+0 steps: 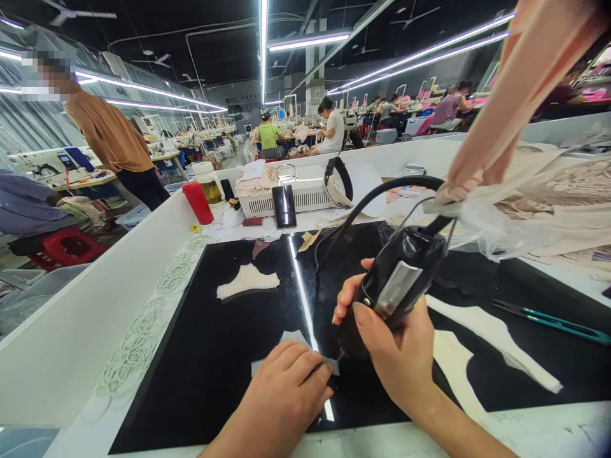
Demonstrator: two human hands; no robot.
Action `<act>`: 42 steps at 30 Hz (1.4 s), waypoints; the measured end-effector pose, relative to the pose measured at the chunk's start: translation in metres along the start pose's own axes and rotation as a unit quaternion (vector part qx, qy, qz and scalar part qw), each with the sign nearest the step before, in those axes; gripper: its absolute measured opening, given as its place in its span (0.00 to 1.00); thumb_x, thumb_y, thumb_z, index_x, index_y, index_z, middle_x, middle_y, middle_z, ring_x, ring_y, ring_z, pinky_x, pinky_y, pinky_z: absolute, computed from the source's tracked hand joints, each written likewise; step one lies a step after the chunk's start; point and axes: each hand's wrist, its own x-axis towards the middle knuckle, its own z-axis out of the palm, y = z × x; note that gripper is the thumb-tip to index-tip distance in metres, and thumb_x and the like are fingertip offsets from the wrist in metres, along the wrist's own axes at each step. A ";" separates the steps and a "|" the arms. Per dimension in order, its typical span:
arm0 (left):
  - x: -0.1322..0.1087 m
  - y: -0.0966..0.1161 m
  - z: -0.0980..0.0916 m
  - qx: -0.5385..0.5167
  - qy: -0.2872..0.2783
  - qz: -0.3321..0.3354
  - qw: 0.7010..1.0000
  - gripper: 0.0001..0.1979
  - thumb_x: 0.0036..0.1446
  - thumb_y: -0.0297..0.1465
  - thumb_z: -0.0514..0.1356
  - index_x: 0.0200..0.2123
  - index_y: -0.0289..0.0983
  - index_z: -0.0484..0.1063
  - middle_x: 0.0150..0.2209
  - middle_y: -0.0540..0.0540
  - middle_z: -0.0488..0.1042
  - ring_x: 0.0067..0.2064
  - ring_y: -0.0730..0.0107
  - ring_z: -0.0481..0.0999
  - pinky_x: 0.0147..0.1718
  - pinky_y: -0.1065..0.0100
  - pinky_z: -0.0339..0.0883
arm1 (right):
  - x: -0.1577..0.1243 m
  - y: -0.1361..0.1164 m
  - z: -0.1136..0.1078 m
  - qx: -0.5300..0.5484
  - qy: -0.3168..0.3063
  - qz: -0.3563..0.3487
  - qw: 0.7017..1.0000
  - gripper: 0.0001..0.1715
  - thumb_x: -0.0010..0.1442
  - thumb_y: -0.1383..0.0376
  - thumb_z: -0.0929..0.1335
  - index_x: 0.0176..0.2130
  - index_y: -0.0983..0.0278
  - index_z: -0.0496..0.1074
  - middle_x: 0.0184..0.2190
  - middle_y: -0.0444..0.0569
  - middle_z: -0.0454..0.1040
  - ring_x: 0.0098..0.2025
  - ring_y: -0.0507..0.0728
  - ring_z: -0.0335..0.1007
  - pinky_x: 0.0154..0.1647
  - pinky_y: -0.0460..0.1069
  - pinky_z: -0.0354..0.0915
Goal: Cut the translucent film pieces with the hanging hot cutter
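My right hand (401, 350) is wrapped round a black corded hand-held tool (403, 273) with a metal plate on its side. Pale pink cloth strips (506, 108) are tied to the top of this tool and lead up out of view. Its lower end is close to a small grey cut piece (292, 337) on the black glossy board (191, 356). Flat on that piece lies my left hand (286, 388), its fingers stretched out and covering most of it. Whether the tool touches the piece I cannot tell.
Cream cut pieces (248, 281) lie at the far left and right of the board. Teal snips (554, 321) rest at right. Pale green cord coils (131, 356) line the left wall. A phone (284, 207) leans at the back. A black cable (377, 191) arches behind the tool. People work beyond.
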 end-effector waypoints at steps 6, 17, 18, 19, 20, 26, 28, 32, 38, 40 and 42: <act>-0.002 -0.001 0.001 -0.004 -0.008 -0.004 1.000 0.13 0.75 0.31 0.52 0.49 0.36 0.76 0.42 0.45 0.79 0.45 0.64 0.79 0.52 0.58 0.76 | -0.004 -0.003 -0.004 0.032 -0.003 0.004 0.999 0.19 0.62 0.60 0.75 0.51 0.55 0.68 0.34 0.42 0.75 0.28 0.54 0.73 0.28 0.51 0.74; -0.002 0.002 0.000 -0.005 -0.015 -0.008 1.000 0.12 0.74 0.31 0.53 0.49 0.36 0.76 0.43 0.44 0.79 0.46 0.63 0.80 0.52 0.58 0.75 | -0.010 -0.005 -0.005 0.022 -0.033 0.003 0.999 0.17 0.66 0.61 0.73 0.52 0.53 0.68 0.34 0.41 0.75 0.28 0.53 0.74 0.29 0.50 0.75; -0.002 0.002 -0.001 -0.009 -0.017 -0.009 1.000 0.12 0.74 0.31 0.53 0.50 0.36 0.75 0.42 0.45 0.79 0.46 0.63 0.80 0.52 0.58 0.76 | -0.010 -0.005 -0.006 0.019 -0.037 0.007 0.999 0.17 0.66 0.63 0.72 0.52 0.52 0.68 0.34 0.41 0.75 0.28 0.53 0.74 0.29 0.50 0.76; -0.001 0.002 -0.002 -0.014 -0.020 -0.011 1.000 0.12 0.74 0.31 0.53 0.50 0.36 0.75 0.42 0.45 0.79 0.45 0.62 0.80 0.51 0.58 0.76 | -0.011 -0.004 -0.007 0.018 -0.041 0.013 0.999 0.18 0.65 0.64 0.72 0.52 0.52 0.67 0.34 0.41 0.76 0.29 0.54 0.75 0.29 0.50 0.76; 0.000 0.002 -0.004 -0.021 -0.024 -0.016 0.999 0.11 0.74 0.31 0.53 0.50 0.36 0.75 0.43 0.45 0.79 0.45 0.62 0.80 0.51 0.58 0.76 | -0.011 -0.004 -0.007 0.019 -0.042 0.016 0.999 0.18 0.65 0.64 0.73 0.52 0.52 0.67 0.35 0.41 0.76 0.28 0.54 0.75 0.29 0.50 0.76; -0.010 -0.009 -0.025 -0.069 -0.028 -0.082 0.994 0.11 0.74 0.31 0.55 0.53 0.39 0.74 0.48 0.45 0.79 0.50 0.64 0.79 0.56 0.58 0.74 | -0.008 -0.002 -0.015 0.035 -0.024 0.009 0.999 0.22 0.62 0.60 0.76 0.53 0.54 0.69 0.35 0.42 0.76 0.30 0.54 0.74 0.31 0.50 0.75; -0.022 -0.017 -0.033 -0.071 -0.041 -0.127 0.988 0.11 0.72 0.31 0.58 0.54 0.40 0.74 0.50 0.45 0.78 0.51 0.62 0.79 0.56 0.57 0.75 | -0.004 -0.002 -0.019 0.033 -0.020 0.009 0.999 0.25 0.61 0.59 0.77 0.54 0.54 0.70 0.35 0.43 0.77 0.30 0.54 0.74 0.30 0.50 0.75; -0.047 -0.027 -0.046 -0.065 -0.076 -0.220 0.970 0.17 0.64 0.29 0.67 0.55 0.41 0.75 0.53 0.44 0.77 0.54 0.58 0.78 0.54 0.56 0.77 | 0.004 -0.003 -0.022 0.031 -0.027 0.013 0.999 0.29 0.59 0.59 0.78 0.56 0.54 0.69 0.37 0.45 0.77 0.31 0.56 0.75 0.27 0.49 0.74; -0.062 -0.024 -0.041 -0.091 -0.046 -0.249 0.963 0.17 0.56 0.25 0.72 0.48 0.42 0.78 0.52 0.46 0.78 0.54 0.56 0.77 0.54 0.55 0.76 | 0.004 -0.004 -0.002 0.054 -0.058 0.014 0.997 0.27 0.60 0.59 0.78 0.55 0.55 0.70 0.37 0.46 0.76 0.32 0.55 0.76 0.32 0.49 0.77; -0.063 -0.021 -0.037 -0.101 -0.025 -0.248 0.963 0.15 0.55 0.24 0.72 0.45 0.42 0.78 0.51 0.47 0.78 0.54 0.56 0.77 0.54 0.55 0.76 | 0.000 -0.003 0.009 0.065 -0.071 0.011 0.995 0.26 0.61 0.58 0.78 0.55 0.55 0.70 0.38 0.46 0.77 0.33 0.55 0.77 0.35 0.50 0.78; -0.063 -0.020 -0.034 -0.109 -0.011 -0.246 0.963 0.13 0.56 0.23 0.71 0.43 0.41 0.77 0.50 0.47 0.78 0.54 0.57 0.77 0.53 0.56 0.76 | -0.005 -0.001 0.020 0.077 -0.079 0.011 0.994 0.24 0.62 0.58 0.77 0.55 0.55 0.70 0.37 0.46 0.77 0.33 0.55 0.77 0.35 0.50 0.78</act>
